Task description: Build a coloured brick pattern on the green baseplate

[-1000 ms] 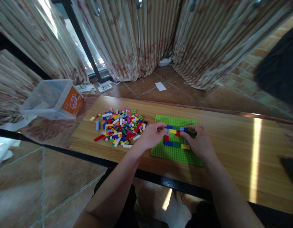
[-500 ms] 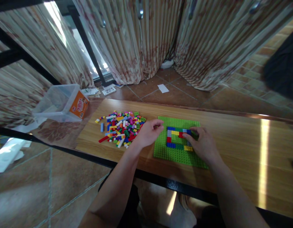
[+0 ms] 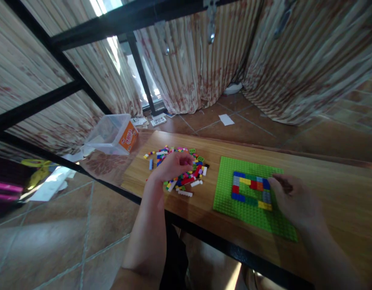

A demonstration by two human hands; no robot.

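Observation:
My left hand point(image 3: 174, 166) hovers over the pile of toy bricks point(image 3: 198, 174), fingers loosely bent, with a gap between thumb and fingers and nothing seen in them. It hides much of the pile. A green baseplate point(image 3: 225, 181) lies to the right of the pile. On it, a rectangular outline of blue, grey, red, green and yellow bricks point(image 3: 245, 200) stands, with a yellow brick point(image 3: 244, 181) and red and orange bricks point(image 3: 257, 185) along the inside of its far edge. My right hand point(image 3: 297, 201), slightly blurred, is over the plate's right edge beside the outline, its fingers bent and apart, holding nothing visible.
A clear plastic bin point(image 3: 110, 135) with an orange label stands beyond the left end of the wooden table point(image 3: 186, 141). Loose white bricks point(image 3: 185, 193) lie at the pile's near side. Curtains point(image 3: 186, 76) and a paper sheet point(image 3: 226, 119) are beyond the table.
My left hand has moved left from the baseplate's edge to over the brick pile. My right hand has come off the bricks to the right. The view has turned left.

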